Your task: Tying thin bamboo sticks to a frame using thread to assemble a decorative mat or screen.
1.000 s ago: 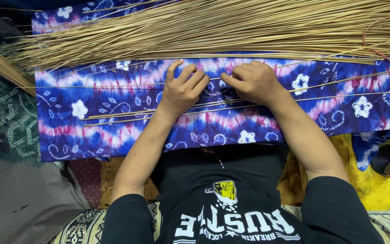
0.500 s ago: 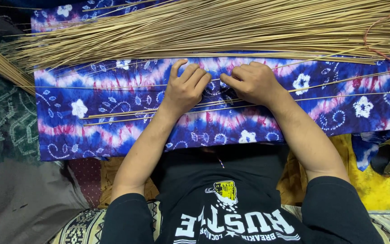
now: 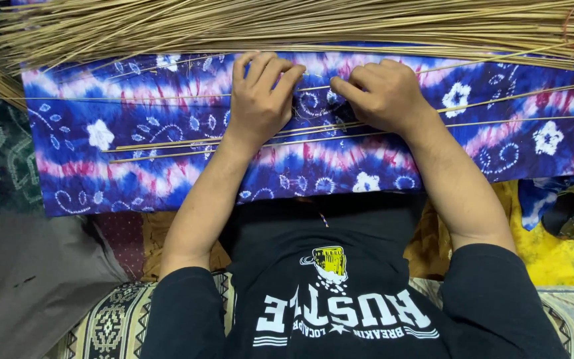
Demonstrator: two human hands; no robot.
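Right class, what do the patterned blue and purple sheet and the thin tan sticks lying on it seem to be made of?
The blue and purple patterned sheet looks like soft matte dyed cloth: it creases and drapes over its edge. The thin tan sticks look like dry plant stalks or leaf ribs, perhaps palm: straight, stiff, dull straw-coloured. Both hands, left hand and right hand, rest on them.

The tie-dyed cloth point(image 3: 167, 166) looks soft, matt cotton; the thin sticks point(image 3: 167, 143) and the bundle of sticks point(image 3: 300, 23) seem dry, smooth, straw-coloured plant fibre.
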